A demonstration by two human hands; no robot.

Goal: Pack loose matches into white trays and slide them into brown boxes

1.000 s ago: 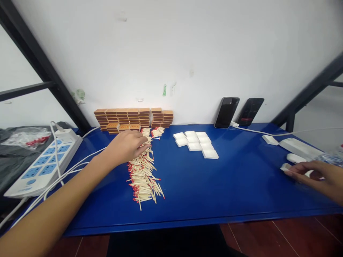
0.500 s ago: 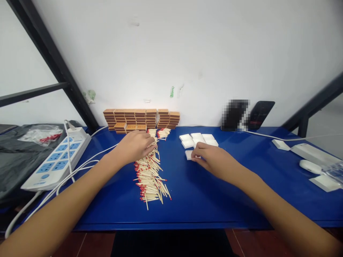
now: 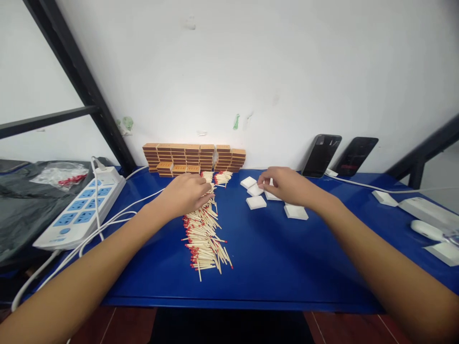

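Note:
My left hand (image 3: 188, 195) lies over the upper part of a long heap of red-tipped matches (image 3: 204, 239), its fingers bent and close together. Whatever is under or between those fingers is hidden. My right hand (image 3: 287, 184) is above a loose group of small white trays, fingers curled down and thumb close to the index finger. Its fingertips are at the edge of one white tray (image 3: 255, 190). Another white tray (image 3: 256, 202) lies just in front, and a further one (image 3: 296, 212) sits below the right wrist. Parts of the trays behind the hand are covered.
Stacked brown matchboxes (image 3: 190, 155) line the wall, with small match piles (image 3: 223, 178) before them. At left are a white power strip (image 3: 81, 205), cables and a dark plastic bag (image 3: 21, 210). Two phones (image 3: 321, 155) lean on the wall; a white earbud case (image 3: 426, 230) is at right.
My right hand has moved back and slightly right from the front tray. The white trays have shifted apart, one now below my wrist. My left hand has stayed on the matches; the view turned slightly.

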